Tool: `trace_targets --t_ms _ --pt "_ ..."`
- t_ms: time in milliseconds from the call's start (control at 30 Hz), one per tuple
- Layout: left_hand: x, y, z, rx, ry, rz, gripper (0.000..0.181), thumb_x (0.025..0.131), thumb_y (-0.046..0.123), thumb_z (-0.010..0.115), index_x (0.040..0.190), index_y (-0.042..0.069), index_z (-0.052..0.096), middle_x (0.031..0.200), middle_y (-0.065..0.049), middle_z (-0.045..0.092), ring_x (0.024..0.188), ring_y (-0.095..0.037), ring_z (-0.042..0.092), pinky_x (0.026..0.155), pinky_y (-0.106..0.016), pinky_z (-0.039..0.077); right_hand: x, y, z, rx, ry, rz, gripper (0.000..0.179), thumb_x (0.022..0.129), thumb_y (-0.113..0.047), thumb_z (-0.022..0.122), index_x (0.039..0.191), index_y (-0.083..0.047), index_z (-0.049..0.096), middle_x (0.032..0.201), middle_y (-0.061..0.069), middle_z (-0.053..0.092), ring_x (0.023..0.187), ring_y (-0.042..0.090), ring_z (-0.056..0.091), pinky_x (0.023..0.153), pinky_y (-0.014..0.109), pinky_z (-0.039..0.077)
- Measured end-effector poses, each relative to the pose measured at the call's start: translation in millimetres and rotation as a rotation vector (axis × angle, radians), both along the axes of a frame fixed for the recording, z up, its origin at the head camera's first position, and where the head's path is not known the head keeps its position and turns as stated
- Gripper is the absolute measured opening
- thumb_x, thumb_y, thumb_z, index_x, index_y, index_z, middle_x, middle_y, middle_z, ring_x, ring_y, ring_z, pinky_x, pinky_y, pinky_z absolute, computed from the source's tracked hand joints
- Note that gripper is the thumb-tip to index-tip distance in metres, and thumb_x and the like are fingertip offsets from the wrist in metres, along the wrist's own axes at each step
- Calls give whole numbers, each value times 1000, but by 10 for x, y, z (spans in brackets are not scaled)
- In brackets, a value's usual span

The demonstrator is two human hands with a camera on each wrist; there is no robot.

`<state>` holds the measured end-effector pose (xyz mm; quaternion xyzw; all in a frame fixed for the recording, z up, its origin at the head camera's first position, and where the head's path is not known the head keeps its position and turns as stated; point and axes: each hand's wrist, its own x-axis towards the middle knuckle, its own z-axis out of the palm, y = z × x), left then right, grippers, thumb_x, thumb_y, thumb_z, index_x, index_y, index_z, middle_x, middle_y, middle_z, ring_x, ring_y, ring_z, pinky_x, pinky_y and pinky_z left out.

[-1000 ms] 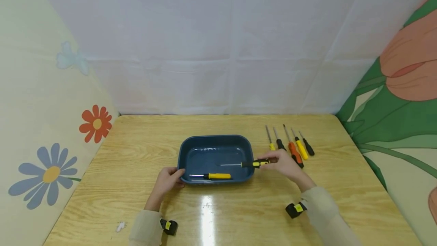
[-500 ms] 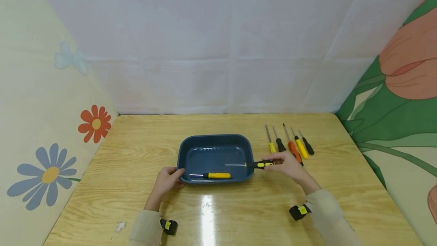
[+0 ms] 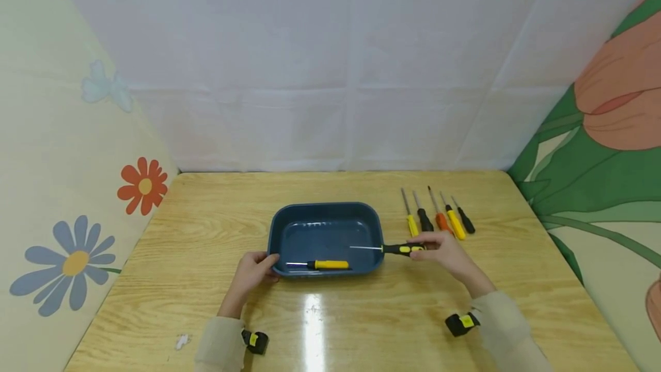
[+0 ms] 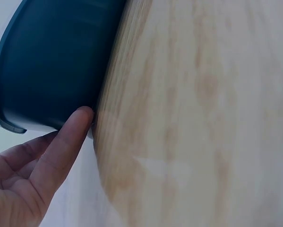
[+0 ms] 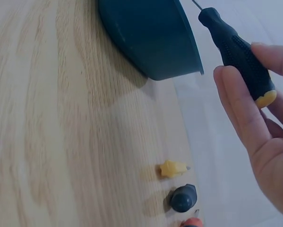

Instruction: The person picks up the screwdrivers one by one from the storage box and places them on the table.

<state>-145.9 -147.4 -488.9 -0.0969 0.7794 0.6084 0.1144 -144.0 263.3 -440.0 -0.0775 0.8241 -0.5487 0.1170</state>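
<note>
A dark blue rectangular dish [image 3: 325,233] stands mid-table, and a yellow-handled screwdriver [image 3: 330,265] lies inside along its near side. My left hand [image 3: 254,271] holds the dish's near-left corner, thumb over the rim and other fingers low on the outer wall. The left wrist view shows those fingers against the dish wall [image 4: 56,61]. Beyond the dish's right rim, my right hand [image 3: 441,252] pinches a black-and-yellow screwdriver [image 3: 400,249] by its handle end. Its thin shaft points left over the dish. In the right wrist view the black handle [image 5: 238,56] sits above rim height between thumb and fingers.
Several screwdrivers lie in a row at the back right, among them a yellow one [image 3: 412,225], an orange one [image 3: 442,221] and a small black one [image 3: 467,221]. A white scrap [image 3: 182,341] lies at the front left. A white cloth [image 3: 330,73] hangs behind the table.
My right hand has drawn the black-and-yellow screwdriver to the right, so less of its shaft lies over the dish. My left hand and the dish stay put.
</note>
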Motion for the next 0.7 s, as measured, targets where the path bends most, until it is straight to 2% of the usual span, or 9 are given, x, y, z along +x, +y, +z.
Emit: trace_targets --t_ms 167,267,433,567,700 --pt "0 -4 3 -6 -3 1 28 87 10 55 98 -16 60 69 -15 63 56 -22 62 55 -34 56 35 65 -27 -39 -17 5 40 77 -7 71 109 15 58 102 29 58 71 11 59 64 27 53" --pt "-2 2 6 -8 -8 2 28 87 10 55 99 -15 60 70 -15 64 57 -22 62 56 -34 56 55 121 -29 -40 -32 -18 42 78 -9 70 111 14 57 103 29 59 75 12 62 68 27 53" --pt "-2 8 4 -1 -4 2 28 86 9 55 99 -16 60 70 -15 64 56 -22 62 56 -34 56 78 248 -15 -13 -10 -89 40 78 -9 70 110 12 58 93 19 65 73 9 61 65 24 52" --pt "0 7 1 -5 -3 4 27 86 10 56 97 -15 60 69 -14 63 56 -22 62 55 -34 56 78 326 1 -18 27 -100 39 79 -5 69 110 15 57 86 7 67 71 8 59 62 23 52" --pt "0 9 3 -4 -6 9 27 86 10 56 97 -15 61 69 -14 63 56 -22 62 56 -35 56 95 391 27 6 17 -127 41 79 -8 69 111 14 56 88 2 65 73 7 57 64 22 50"
